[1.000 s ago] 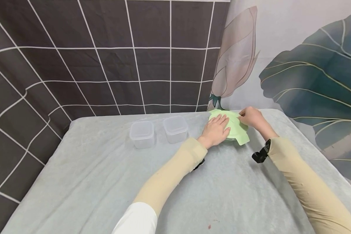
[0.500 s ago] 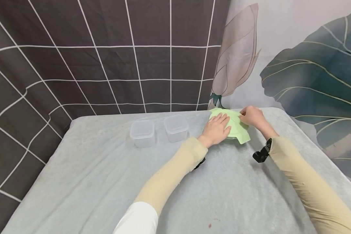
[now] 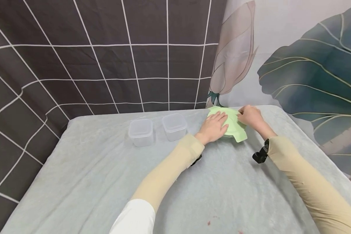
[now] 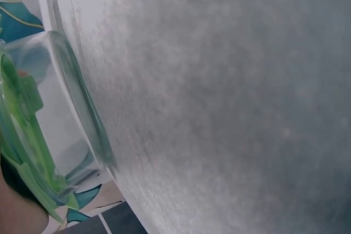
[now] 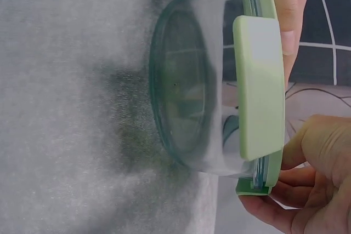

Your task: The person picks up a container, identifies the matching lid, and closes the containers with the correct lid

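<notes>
A clear glass food container [image 5: 186, 80] with a pale green lid [image 3: 233, 125] stands at the far right of the cloth-covered table. My left hand [image 3: 213, 127] lies flat on the lid's top, fingers spread. At the lid's right side, my right hand [image 3: 250, 116] has its fingers curled. The right wrist view shows its thumb on the lid's rim and its fingers around a side flap, pinching it. Another flap [image 5: 259, 86] faces that camera and hangs out from the rim. The glass wall [image 4: 71, 91] also shows in the left wrist view.
Two translucent square plastic boxes with lids, one on the left [image 3: 141, 132] and one on the right [image 3: 174, 127], stand left of the glass container. Grey cloth [image 3: 105, 182] covers the table. A dark gridded curtain [image 3: 105, 58] hangs behind the table.
The head view has shifted slightly. Both hands keep their places at the lid, with no clear movement of the container or the boxes.
</notes>
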{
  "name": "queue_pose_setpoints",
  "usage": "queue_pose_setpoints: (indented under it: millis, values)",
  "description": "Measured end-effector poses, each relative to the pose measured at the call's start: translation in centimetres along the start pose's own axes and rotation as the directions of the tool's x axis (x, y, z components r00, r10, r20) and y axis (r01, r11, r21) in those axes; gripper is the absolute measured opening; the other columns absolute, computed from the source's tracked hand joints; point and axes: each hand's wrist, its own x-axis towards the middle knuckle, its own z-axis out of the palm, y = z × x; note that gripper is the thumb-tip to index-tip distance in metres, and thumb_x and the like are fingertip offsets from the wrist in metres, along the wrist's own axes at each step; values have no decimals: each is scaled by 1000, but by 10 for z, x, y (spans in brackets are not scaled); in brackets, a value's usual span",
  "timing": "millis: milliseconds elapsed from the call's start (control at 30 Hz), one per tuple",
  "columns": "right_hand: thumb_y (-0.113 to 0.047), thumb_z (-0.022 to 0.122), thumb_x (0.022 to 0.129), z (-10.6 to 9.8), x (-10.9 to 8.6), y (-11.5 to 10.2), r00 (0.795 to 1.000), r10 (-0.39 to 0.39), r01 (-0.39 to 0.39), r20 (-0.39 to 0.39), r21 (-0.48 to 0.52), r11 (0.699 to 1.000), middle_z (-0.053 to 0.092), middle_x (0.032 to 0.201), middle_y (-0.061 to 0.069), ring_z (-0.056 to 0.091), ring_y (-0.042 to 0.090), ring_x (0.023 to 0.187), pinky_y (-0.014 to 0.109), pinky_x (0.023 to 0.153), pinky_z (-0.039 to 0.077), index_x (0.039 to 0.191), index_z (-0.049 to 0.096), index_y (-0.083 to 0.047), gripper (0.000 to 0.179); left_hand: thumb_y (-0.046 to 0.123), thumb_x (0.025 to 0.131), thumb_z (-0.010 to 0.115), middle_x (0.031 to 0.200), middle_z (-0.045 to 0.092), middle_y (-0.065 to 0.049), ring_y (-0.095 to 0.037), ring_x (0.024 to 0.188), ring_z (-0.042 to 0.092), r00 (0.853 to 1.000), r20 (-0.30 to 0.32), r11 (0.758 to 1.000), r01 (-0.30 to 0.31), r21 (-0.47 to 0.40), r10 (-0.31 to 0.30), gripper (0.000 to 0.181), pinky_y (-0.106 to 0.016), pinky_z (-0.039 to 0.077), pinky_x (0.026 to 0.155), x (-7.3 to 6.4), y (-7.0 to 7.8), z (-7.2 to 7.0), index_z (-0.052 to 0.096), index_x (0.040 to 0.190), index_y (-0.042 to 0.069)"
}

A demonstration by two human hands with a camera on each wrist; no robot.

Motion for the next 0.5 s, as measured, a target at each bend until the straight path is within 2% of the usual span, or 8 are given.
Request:
queue_pose_setpoints:
  millis: [133, 200, 300, 400, 500]
  values:
    - [-10, 49, 89, 0, -3, -3, 1000, 8, -8, -17, -18, 1000, 69, 87, 25, 55, 28, 65, 42, 68, 44, 108, 66, 13, 34, 36, 105, 25, 159, 27, 4, -14, 149, 18, 1000, 10, 1000, -25, 0, 25, 50, -27, 16, 122, 0, -4, -2, 31, 151, 18]
    - [-10, 49, 89, 1, -5, -3, 1000, 8, -9, -27, -26, 1000, 67, 77, 22, 52, 27, 62, 39, 65, 42, 105, 67, 11, 33, 36, 105, 25, 159, 26, 4, -14, 149, 18, 999, 18, 999, -35, -5, 35, 50, -27, 15, 122, -1, -5, -3, 31, 151, 19]
    - [-10, 50, 88, 3, -9, -4, 999, 12, -13, -51, -30, 999, 57, 57, 11, 46, 21, 54, 32, 57, 36, 87, 69, 7, 26, 36, 105, 26, 159, 26, 5, -13, 149, 17, 999, 31, 999, -37, -18, 37, 50, -27, 15, 122, -1, -6, -4, 31, 151, 19]
    - [-9, 50, 86, 5, -13, -6, 997, 20, -23, -75, -34, 999, 35, 46, -2, 34, 15, 48, 27, 50, 29, 59, 54, -2, 28, 34, 105, 25, 159, 25, 6, -12, 149, 17, 998, 42, 999, -35, -27, 36, 49, -27, 15, 122, -2, -6, -6, 30, 151, 20]
    - [-9, 51, 84, 6, -16, -6, 995, 31, -34, -94, -24, 999, 27, 45, -6, 28, 12, 46, 25, 47, 26, 50, 39, -13, 36, 32, 105, 25, 159, 25, 7, -11, 149, 17, 998, 49, 999, -32, -23, 33, 48, -27, 16, 122, -2, -5, -6, 30, 152, 21]
